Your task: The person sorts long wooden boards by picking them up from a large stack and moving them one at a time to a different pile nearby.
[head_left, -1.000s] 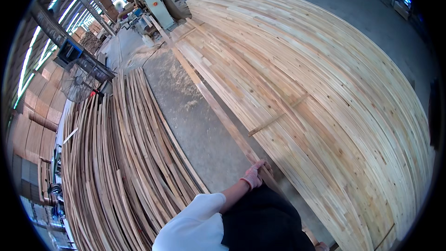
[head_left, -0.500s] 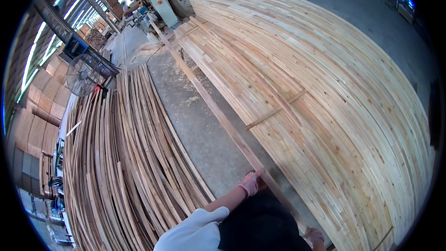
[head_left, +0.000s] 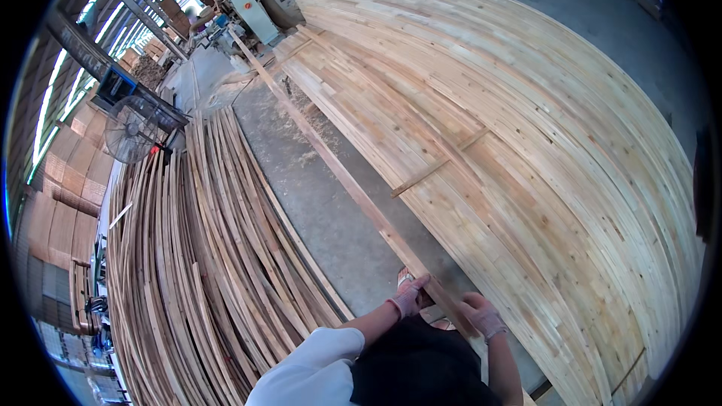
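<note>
A long, narrow wooden board [head_left: 353, 192] slants from near my body up toward the machine at the far left. My left hand [head_left: 410, 298], in a pale glove, grips the board from its left side, with the thumb over the top. On the board's right edge, a little nearer to me, is my right hand [head_left: 483, 314], also gloved, its fingers curled onto the wood; their undersides are hidden. To the right lie many pale wooden boards [head_left: 541, 173] in a broad, flat layer. Loose, darker wooden strips [head_left: 218, 256] are piled on the left.
A thin crosspiece [head_left: 440, 163] lies over the pale boards. Sawdust is scattered on the concrete floor [head_left: 301, 218] between the two stacks. A fan [head_left: 131, 128] stands by a post at left. Beyond are a grey machine cabinet [head_left: 253, 11] and a distant person [head_left: 197, 21].
My right hand has moved forward and up along the board from its near end, closer to my left hand. The left hand keeps its grip, and the view has shifted slightly.
</note>
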The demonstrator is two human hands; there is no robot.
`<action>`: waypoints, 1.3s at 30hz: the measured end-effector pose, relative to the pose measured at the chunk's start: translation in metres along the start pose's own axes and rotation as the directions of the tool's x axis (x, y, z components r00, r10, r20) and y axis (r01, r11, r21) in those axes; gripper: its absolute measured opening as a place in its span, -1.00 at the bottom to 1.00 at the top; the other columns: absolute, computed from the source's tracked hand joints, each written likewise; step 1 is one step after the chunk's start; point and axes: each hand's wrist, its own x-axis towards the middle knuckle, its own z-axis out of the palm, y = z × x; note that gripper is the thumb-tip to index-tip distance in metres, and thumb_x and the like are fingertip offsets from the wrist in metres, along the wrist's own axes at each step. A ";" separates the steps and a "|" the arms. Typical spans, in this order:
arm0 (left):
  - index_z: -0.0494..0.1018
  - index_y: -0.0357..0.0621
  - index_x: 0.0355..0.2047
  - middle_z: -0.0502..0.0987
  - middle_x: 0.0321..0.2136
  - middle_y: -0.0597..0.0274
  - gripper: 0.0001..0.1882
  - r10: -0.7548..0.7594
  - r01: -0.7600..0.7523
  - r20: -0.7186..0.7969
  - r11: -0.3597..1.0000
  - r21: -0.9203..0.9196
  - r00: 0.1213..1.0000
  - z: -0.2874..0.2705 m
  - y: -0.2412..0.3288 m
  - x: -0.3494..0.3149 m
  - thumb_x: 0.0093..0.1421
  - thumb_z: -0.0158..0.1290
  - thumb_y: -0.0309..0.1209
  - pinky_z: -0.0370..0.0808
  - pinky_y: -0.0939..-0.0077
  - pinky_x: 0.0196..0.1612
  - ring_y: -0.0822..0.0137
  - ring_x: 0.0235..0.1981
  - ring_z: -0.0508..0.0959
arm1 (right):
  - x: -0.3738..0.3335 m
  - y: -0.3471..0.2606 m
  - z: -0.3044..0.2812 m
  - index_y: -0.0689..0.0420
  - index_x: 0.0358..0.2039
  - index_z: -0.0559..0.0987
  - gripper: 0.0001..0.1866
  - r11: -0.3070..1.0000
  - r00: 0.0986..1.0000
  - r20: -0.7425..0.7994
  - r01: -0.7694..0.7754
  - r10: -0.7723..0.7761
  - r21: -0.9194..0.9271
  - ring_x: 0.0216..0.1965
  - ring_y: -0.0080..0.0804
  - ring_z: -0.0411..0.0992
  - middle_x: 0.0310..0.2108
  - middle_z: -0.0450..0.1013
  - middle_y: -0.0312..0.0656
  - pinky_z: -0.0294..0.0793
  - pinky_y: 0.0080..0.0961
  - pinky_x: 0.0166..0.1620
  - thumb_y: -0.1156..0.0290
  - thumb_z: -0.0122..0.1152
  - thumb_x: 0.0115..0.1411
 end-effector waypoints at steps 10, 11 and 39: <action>0.37 -0.23 -0.13 0.55 -0.28 0.13 -0.64 0.058 -0.109 0.174 0.950 0.294 0.983 0.027 0.082 -0.062 0.18 0.07 -0.23 0.52 0.23 -0.06 0.20 -0.25 0.59 | -0.294 0.270 -0.154 0.07 -0.47 0.57 -0.71 0.666 0.820 -0.478 -0.549 0.314 -0.505 -0.39 -0.26 0.49 -0.49 0.51 -0.16 0.45 -0.31 -0.35 0.16 0.00 0.18; 0.39 -0.23 -0.15 0.55 -0.29 0.14 -0.65 0.106 -0.156 0.180 0.943 0.294 0.978 0.024 0.098 -0.067 0.19 0.06 -0.22 0.53 0.26 -0.08 0.21 -0.27 0.59 | -0.313 0.253 -0.163 0.08 -0.47 0.57 -0.71 0.652 0.781 -0.514 -0.600 0.354 -0.463 -0.40 -0.28 0.48 -0.50 0.50 -0.16 0.44 -0.32 -0.36 0.17 0.01 0.19; 0.47 -0.11 -0.27 0.53 -0.47 0.25 -0.76 -0.157 0.126 0.124 0.966 0.227 0.980 -0.028 0.295 0.077 0.22 -0.09 -0.26 0.41 0.74 -0.72 0.47 -0.63 0.49 | 0.028 -0.240 0.044 0.01 -0.40 0.60 -0.62 0.886 0.838 -0.541 -0.195 -0.072 -0.421 -0.47 -0.05 0.47 -0.54 0.48 -0.04 0.43 -0.20 -0.35 0.00 -0.02 0.18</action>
